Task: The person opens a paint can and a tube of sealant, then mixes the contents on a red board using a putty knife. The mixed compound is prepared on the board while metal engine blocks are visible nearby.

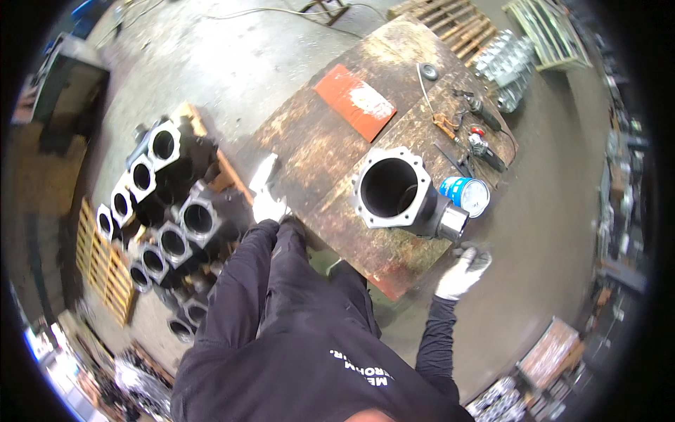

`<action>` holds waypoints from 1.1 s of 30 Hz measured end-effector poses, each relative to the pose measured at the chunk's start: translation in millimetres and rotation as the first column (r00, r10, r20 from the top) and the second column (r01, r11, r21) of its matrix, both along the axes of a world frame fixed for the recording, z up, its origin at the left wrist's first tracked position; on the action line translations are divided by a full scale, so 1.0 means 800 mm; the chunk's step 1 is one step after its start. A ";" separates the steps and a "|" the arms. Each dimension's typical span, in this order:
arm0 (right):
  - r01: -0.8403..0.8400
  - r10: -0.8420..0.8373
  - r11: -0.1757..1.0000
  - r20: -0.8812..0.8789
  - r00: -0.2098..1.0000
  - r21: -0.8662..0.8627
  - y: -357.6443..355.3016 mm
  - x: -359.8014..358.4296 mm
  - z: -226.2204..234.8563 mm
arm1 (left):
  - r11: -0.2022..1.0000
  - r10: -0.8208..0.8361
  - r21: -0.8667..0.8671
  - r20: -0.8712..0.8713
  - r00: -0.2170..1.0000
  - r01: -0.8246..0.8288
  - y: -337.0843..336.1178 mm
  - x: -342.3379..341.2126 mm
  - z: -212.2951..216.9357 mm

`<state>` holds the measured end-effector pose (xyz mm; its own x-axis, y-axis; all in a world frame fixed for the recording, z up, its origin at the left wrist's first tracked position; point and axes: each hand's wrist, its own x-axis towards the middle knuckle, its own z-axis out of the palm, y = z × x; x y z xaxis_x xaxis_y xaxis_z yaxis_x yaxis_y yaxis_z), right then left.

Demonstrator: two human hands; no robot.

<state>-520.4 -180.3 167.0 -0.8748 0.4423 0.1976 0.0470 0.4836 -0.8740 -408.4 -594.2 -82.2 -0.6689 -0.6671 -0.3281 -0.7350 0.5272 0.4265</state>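
Observation:
On the wooden workbench [295, 148] stands a dark metal casting [427, 211] with a light, bolt-holed flange around a wide round opening and a smaller machined pipe end at its right. My left hand [269, 206], in a white glove, is at the bench's left edge, closed around a blurred, long white object [264, 173] whose kind I cannot make out. Just below the pipe end is my right hand [458, 276], gloved in white with greyish fingers. Its fingers are loosely stretched out, and I see nothing held in them.
Beside the casting stands a blue-and-white can [467, 195]. An angle grinder [486, 149] and other tools lie at the bench's right edge. An orange-red sheet [356, 102] lies farther back. Several similar castings [172, 243] stand on pallets at left; stacked metal parts [508, 67] are at far right.

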 end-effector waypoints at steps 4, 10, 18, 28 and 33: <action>0.074 -0.082 0.993 0.087 0.993 0.096 -0.032 -0.047 -0.008 | 0.988 -0.150 -0.048 -0.146 0.978 0.145 -0.058 -0.062 -0.037; 0.212 -0.214 0.977 0.177 0.961 0.026 -0.026 -0.085 -0.049 | 0.965 -0.256 0.041 -0.075 0.964 0.259 -0.108 -0.175 -0.063; 0.165 -0.213 0.969 0.275 0.938 0.186 0.027 -0.105 -0.069 | 0.944 -0.309 0.037 -0.247 0.918 0.327 -0.143 -0.333 -0.117; 0.031 -0.431 0.857 0.683 0.590 0.514 0.332 -0.247 -0.135 | 0.916 -0.375 0.093 -0.141 0.916 0.390 -0.119 -0.501 -0.132; 0.019 -0.197 0.976 0.849 0.491 0.216 0.337 -0.261 -0.141 | 0.515 -0.840 -0.223 0.063 0.539 0.828 -0.106 -0.573 -0.124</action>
<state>-729.1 89.6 54.5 -0.5932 0.5862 -0.5519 0.7935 0.5415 -0.2777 -866.5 -679.2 -181.5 -0.9638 0.1616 -0.2120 0.1061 0.9621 0.2511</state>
